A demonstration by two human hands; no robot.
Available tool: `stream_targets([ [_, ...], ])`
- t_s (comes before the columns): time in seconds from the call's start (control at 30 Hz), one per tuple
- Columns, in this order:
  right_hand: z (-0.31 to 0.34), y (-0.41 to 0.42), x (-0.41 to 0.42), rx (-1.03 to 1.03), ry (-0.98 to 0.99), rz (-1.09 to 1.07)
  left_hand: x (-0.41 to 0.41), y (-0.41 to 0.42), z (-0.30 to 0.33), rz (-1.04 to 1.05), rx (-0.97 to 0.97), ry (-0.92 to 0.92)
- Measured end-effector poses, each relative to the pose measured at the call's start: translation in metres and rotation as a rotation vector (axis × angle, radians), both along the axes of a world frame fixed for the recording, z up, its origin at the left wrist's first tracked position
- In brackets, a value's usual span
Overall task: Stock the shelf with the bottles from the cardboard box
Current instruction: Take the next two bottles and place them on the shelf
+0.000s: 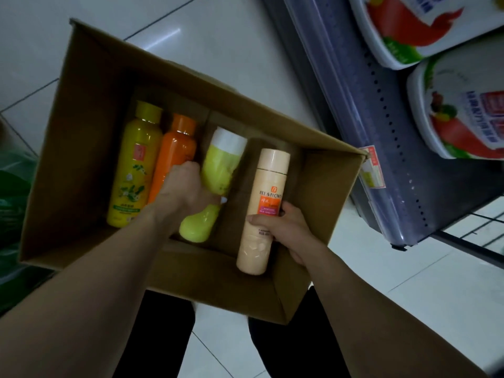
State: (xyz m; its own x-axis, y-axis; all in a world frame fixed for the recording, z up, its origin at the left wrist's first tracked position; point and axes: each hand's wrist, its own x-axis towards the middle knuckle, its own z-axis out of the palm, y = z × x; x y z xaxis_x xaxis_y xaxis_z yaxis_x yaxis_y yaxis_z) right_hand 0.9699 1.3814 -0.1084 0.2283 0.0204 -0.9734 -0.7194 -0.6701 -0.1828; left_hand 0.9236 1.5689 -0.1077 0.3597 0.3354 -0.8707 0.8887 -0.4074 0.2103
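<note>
Right hand (283,227) wraps the lower body of a peach bottle (263,211), raised at the cardboard box (81,132) opening. Left hand (188,186) grips a lime-green bottle (215,181) inside the box, beside an orange bottle (177,154) and yellow bottle (136,165). Grey shelf (381,132) stands right, holding white tubs (461,110).

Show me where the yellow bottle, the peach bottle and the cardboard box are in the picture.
yellow bottle (135,170): head view, on the middle of its body.
peach bottle (266,181): head view, on its upper body above the label.
cardboard box (90,105): head view, on its inner left wall.
</note>
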Motion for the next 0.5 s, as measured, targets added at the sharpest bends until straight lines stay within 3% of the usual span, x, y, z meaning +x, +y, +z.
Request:
stream_targets([
  [0.1,0.033,0.002,-0.001,0.028,0.025,-0.001,-0.014,0.011,0.034,0.015,-0.081,-0.027],
  [0.23,0.112,0.012,0.006,0.073,0.000,-0.029,-0.027,0.021,0.117,0.238,-0.248,-0.104],
  [0.5,0.363,0.035,0.051,0.235,-0.183,0.116,-0.009,0.058,0.362,0.334,-0.322,-0.274],
])
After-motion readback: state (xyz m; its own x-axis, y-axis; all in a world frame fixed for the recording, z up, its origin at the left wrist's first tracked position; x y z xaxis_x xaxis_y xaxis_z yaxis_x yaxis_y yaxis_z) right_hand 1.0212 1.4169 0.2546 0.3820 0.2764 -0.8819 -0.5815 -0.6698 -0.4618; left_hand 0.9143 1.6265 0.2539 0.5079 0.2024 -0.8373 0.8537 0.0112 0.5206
